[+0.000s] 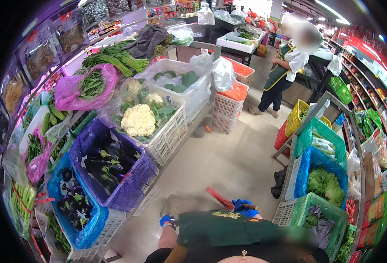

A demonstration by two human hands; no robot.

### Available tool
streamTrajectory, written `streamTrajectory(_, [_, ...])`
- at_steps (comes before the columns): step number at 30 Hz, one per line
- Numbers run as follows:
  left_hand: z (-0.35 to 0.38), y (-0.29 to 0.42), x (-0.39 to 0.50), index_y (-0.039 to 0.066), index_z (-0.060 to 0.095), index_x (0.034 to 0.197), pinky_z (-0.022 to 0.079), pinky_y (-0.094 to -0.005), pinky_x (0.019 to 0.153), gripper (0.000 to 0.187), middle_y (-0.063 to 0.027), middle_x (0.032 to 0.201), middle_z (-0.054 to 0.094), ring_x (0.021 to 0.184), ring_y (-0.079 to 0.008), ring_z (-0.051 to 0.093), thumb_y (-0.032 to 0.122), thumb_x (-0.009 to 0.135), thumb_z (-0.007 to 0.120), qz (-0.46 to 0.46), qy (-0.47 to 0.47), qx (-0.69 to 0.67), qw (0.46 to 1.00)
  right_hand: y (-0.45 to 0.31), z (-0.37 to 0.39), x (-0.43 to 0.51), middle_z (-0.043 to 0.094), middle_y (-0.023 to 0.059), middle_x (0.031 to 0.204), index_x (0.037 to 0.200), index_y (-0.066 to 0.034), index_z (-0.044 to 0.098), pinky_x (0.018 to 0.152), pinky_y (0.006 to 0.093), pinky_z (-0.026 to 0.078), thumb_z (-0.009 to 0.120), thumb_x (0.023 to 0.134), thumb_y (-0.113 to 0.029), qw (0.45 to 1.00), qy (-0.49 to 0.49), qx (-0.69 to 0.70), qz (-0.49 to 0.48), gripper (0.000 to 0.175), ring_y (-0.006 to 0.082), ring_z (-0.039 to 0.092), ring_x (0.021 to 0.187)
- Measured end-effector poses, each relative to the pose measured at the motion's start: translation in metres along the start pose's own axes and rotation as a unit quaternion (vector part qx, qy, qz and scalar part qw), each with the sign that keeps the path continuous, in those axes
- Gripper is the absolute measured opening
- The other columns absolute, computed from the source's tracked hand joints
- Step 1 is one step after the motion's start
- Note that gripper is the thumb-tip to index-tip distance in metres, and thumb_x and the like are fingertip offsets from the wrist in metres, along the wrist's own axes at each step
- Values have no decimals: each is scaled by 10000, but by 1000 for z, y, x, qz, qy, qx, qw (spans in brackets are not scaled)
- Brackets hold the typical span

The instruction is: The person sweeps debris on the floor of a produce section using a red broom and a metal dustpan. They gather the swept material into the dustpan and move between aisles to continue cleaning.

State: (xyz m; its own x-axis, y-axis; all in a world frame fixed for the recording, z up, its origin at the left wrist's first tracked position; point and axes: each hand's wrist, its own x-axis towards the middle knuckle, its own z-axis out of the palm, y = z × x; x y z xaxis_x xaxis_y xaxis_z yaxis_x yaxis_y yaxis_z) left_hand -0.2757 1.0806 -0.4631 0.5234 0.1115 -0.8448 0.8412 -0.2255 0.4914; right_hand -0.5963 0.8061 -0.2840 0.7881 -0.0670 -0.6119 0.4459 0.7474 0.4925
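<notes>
My left hand [166, 221], in a blue glove, is at the edge of a translucent, pale container or sheet [179, 204]; its lower part is hidden behind my dark green apron [226, 227]. The fingers look closed on that edge. In my right hand [242, 207], also blue-gloved, is a tool with a brown wooden-looking handle [253, 207]. A long red part [219, 198] extends from it to the left; its exact kind is unclear. Both hands are low before my body, above the tiled floor [210, 164].
To my left stand a purple-lined crate [137, 184] of eggplants, a blue-lined crate [95, 227] and a white crate [167, 138] with cauliflower [138, 120]. Lined vegetable crates [300, 174] flank my right. Ahead are stacked crates [228, 108] and a person in an apron [280, 65].
</notes>
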Motion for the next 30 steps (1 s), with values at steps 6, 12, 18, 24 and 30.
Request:
streamTrajectory(6, [-6,-3,-11,-36,572,926,490,-421,581,261,-176,791,638,634,-292,611,131,750,477,18,9,-24,1000,-16,-2,10,543,107,810,1019,92,445,550,257,438,415,811,4,993,38,-109,-9,228,137,530,629])
streamTrajectory(12, [-7,-24,-13,-35,573,918,487,-417,577,258,-174,791,638,628,-288,606,136,749,477,19,14,-67,997,-30,-20,-13,542,97,873,1053,80,455,637,251,442,474,804,2,988,25,-139,-67,261,134,535,659])
streamTrajectory(18, [-17,-37,-22,-33,574,910,485,-412,574,256,-173,790,639,622,-284,601,141,749,478,26,17,-87,996,-25,-20,-41,577,62,748,1115,77,403,585,240,436,461,801,0,987,-19,-143,-68,328,135,516,571])
streamTrajectory(24, [-32,-43,-38,-32,574,902,482,-408,570,253,-171,790,639,616,-280,596,146,749,478,41,34,-77,996,-2,4,-51,584,58,696,962,50,481,520,227,442,493,794,-35,973,37,-188,-127,189,128,533,565])
streamTrajectory(30, [-35,-47,-45,-30,575,894,480,-404,566,251,-170,789,640,609,-275,592,151,749,478,53,40,-65,996,-39,-24,-39,541,21,747,826,-95,521,610,268,436,436,794,-144,984,-67,-151,71,103,154,514,645])
